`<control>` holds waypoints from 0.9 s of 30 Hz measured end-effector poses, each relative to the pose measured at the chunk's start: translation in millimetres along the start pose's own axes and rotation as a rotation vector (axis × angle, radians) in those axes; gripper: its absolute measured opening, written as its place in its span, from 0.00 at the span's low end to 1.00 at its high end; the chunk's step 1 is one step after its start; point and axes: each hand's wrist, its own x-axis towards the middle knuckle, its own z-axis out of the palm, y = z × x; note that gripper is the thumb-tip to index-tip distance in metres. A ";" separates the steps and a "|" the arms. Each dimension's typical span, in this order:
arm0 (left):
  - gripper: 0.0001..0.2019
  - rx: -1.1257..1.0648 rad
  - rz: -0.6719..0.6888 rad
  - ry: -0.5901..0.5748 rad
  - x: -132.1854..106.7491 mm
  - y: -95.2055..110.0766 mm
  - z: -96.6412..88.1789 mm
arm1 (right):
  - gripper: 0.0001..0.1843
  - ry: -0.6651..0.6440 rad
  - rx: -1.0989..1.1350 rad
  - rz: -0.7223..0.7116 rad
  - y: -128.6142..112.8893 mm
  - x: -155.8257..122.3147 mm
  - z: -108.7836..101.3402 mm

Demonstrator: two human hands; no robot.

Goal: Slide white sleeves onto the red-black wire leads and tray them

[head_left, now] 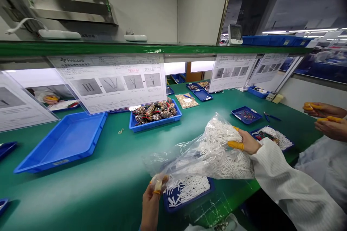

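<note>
A clear plastic bag (217, 144) full of short white tubes is stretched between my two hands above the bench. My right hand (248, 142), with yellow finger cots, is closed on the bulging upper right side of the bag. Down at its loose left end, my left hand (152, 196) pinches the plastic, with finger cots partly hidden by the film. Below the bag lies a small blue tray (176, 208) of white tubes, its far edge covered by the plastic.
A large blue tray (65, 140) lies left, and a blue bin (155, 125) of bundled wires stands behind. Farther right are a small tray (246, 114), pliers (271, 116) and a tray of tubes and wires (284, 143). A co-worker's hands (328, 117) show at the right edge.
</note>
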 end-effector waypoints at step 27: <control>0.18 0.085 0.029 -0.085 -28.3 14.4 24.4 | 0.32 0.071 -0.053 0.144 10.3 0.1 -28.1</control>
